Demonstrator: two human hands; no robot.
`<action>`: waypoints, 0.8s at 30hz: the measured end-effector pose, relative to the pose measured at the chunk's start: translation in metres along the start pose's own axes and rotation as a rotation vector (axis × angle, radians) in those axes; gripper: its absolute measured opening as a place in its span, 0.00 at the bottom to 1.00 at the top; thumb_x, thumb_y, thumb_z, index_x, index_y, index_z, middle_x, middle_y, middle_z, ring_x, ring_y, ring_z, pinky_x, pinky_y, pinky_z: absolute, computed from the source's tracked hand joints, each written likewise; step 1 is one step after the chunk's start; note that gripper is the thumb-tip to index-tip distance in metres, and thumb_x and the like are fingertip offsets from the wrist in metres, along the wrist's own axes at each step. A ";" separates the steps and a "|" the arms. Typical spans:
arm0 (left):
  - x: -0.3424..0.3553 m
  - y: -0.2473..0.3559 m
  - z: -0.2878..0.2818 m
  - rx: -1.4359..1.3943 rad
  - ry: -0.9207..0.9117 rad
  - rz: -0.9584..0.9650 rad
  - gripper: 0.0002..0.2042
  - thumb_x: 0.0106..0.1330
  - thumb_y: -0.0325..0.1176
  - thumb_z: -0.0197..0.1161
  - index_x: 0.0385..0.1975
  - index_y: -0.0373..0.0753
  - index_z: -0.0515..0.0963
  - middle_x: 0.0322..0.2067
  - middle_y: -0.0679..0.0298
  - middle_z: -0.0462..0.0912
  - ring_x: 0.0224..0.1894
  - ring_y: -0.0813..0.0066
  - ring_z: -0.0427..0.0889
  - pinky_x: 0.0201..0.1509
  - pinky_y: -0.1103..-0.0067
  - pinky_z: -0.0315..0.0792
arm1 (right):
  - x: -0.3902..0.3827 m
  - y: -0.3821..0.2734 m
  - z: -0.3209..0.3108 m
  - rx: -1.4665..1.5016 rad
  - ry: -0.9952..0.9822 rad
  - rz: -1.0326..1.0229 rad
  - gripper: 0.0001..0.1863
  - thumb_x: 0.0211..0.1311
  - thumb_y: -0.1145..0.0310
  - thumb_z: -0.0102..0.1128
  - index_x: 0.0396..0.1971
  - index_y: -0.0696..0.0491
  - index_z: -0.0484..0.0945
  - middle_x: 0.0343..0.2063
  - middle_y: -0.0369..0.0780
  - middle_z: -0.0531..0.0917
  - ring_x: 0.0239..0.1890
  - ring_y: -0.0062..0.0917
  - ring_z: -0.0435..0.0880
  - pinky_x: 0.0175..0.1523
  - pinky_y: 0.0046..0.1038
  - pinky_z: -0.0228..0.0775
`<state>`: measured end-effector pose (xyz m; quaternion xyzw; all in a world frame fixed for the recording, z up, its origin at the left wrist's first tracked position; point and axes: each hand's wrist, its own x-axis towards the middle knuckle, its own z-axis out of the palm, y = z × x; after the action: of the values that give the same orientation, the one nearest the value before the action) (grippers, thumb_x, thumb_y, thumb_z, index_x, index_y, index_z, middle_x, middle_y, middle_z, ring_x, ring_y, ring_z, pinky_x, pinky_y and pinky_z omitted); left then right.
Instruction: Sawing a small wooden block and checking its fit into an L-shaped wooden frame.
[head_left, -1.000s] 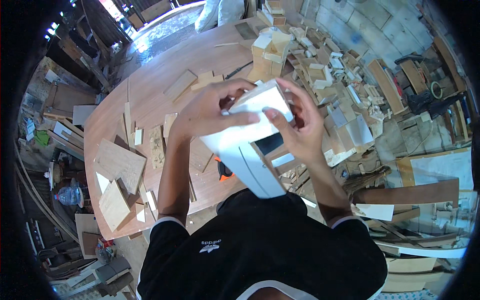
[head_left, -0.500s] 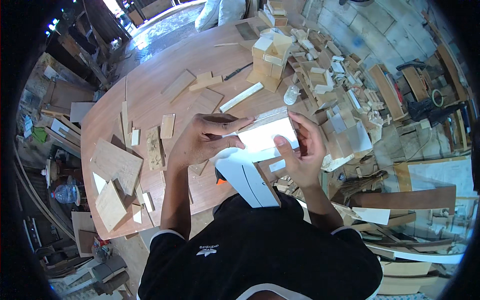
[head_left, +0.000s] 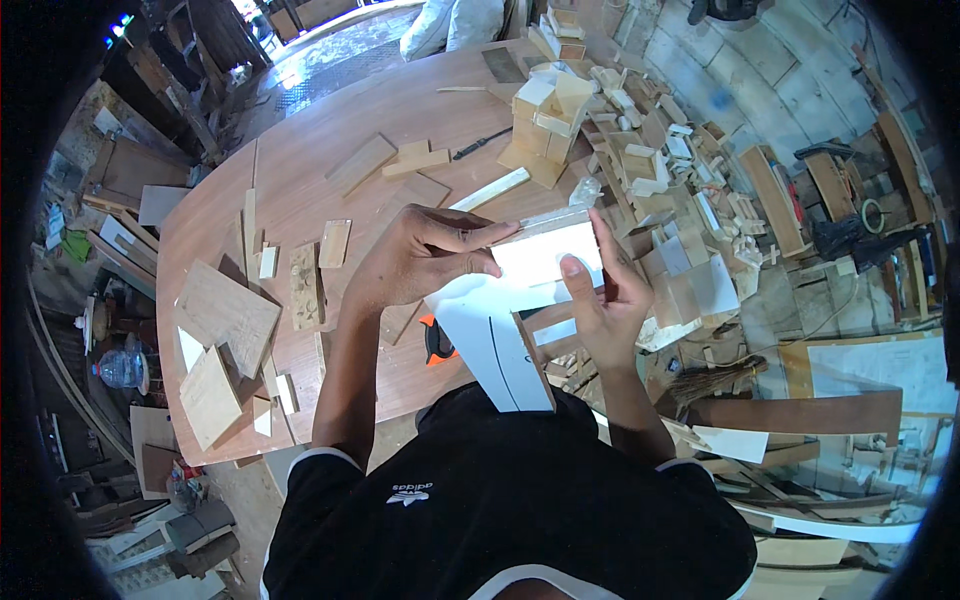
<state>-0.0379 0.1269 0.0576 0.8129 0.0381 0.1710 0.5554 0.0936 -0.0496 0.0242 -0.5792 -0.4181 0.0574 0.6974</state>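
Observation:
Between my hands is a small white-faced wooden panel (head_left: pixel 535 262) with a bare wood edge at its far side; glare washes out part of its face. My left hand (head_left: pixel 405 258) pinches its left end between thumb and fingers. My right hand (head_left: pixel 612 305) grips the right end, thumb on the white face and fingers behind. A longer white board (head_left: pixel 482 350) with a curved dark line slants from below the panel toward my chest. Whether the two pieces are joined, I cannot tell. Close to the board's left side lies an orange and black object (head_left: pixel 437 342), partly hidden.
The brown table (head_left: pixel 215 235) carries loose wood boards (head_left: pixel 228 318) at left and a pale wood strip (head_left: pixel 492 188) beyond my hands. A wooden box-like piece (head_left: pixel 545 125) stands at the far right, beside a heap of offcuts (head_left: pixel 650 165). A broom (head_left: pixel 715 378) lies at right.
The panel and both hands have shifted slightly right in view, with the grip much the same. More of the orange and black object shows beside the longer board.

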 end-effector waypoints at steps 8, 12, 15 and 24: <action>-0.002 -0.001 0.001 0.035 -0.008 0.050 0.17 0.52 0.27 0.69 0.43 0.42 0.80 0.36 0.57 0.85 0.32 0.80 0.79 0.38 0.82 0.71 | -0.005 -0.002 0.000 -0.033 0.023 -0.002 0.25 0.56 0.72 0.64 0.52 0.67 0.71 0.33 0.41 0.80 0.33 0.15 0.74 0.36 0.17 0.66; -0.002 0.000 0.000 0.004 -0.020 0.033 0.16 0.51 0.28 0.69 0.43 0.42 0.81 0.38 0.56 0.84 0.33 0.79 0.80 0.38 0.81 0.72 | -0.006 -0.006 0.001 -0.019 0.017 0.017 0.25 0.57 0.71 0.64 0.53 0.67 0.71 0.32 0.40 0.80 0.32 0.15 0.73 0.35 0.16 0.65; -0.003 0.000 0.000 0.014 -0.019 0.044 0.16 0.51 0.28 0.69 0.42 0.42 0.81 0.38 0.56 0.84 0.32 0.78 0.80 0.38 0.81 0.72 | -0.006 -0.006 0.001 -0.021 0.020 -0.010 0.25 0.57 0.71 0.64 0.53 0.66 0.71 0.31 0.39 0.79 0.32 0.14 0.72 0.34 0.16 0.65; -0.008 0.001 0.000 -0.007 -0.020 0.012 0.16 0.52 0.28 0.69 0.42 0.41 0.81 0.35 0.58 0.85 0.32 0.81 0.79 0.37 0.81 0.71 | -0.009 -0.006 0.004 -0.032 0.002 -0.023 0.24 0.57 0.72 0.64 0.53 0.65 0.71 0.34 0.40 0.80 0.32 0.14 0.74 0.34 0.15 0.65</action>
<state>-0.0456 0.1246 0.0571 0.8130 0.0270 0.1661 0.5575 0.0825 -0.0540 0.0247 -0.5855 -0.4249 0.0423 0.6891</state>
